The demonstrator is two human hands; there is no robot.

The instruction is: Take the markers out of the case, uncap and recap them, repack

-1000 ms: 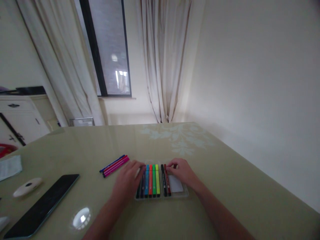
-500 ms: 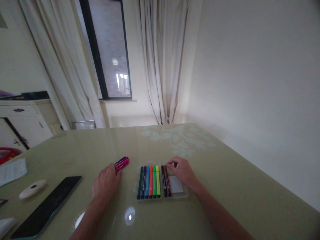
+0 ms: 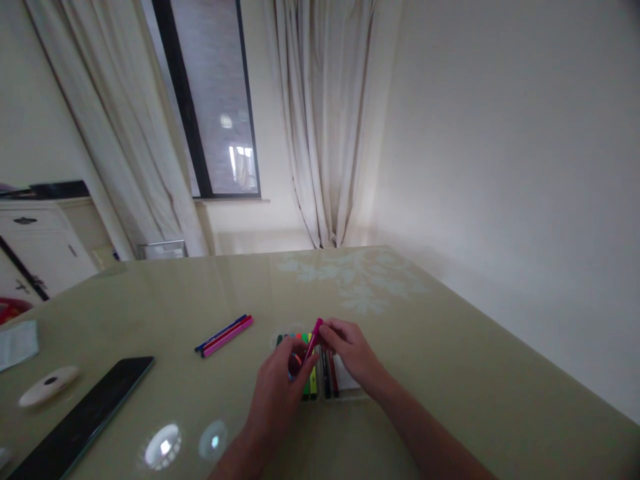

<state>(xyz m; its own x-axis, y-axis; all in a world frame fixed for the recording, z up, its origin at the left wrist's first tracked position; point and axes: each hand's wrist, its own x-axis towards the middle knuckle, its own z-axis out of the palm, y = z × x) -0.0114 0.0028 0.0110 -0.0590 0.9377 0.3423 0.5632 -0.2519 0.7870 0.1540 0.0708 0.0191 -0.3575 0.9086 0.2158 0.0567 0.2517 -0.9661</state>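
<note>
My left hand (image 3: 280, 383) holds a magenta marker (image 3: 315, 335) tilted up over the open marker case (image 3: 350, 397). The thumb and fingers of my right hand (image 3: 356, 350) are closed on the marker's upper end. Beneath my left hand the case's left half is partly covered; a yellow marker (image 3: 313, 385) and green ones show there. In the right half lie a black marker (image 3: 327, 378) and a dark red marker (image 3: 334, 378), beside a white panel (image 3: 347, 379). To the left, a dark blue marker (image 3: 220, 333) and a pink marker (image 3: 227, 337) lie close together, with red between them.
A black tablet-like slab (image 3: 85, 420) and a white oval object (image 3: 49, 387) lie on the left of the glossy table (image 3: 450, 413). Farther left is a pale sheet (image 3: 19, 345). A wall (image 3: 525, 200) runs along the right.
My left hand has left the loose markers and moved right to the case, bringing a magenta marker. My right hand has shifted slightly left and now grips that marker's end.
</note>
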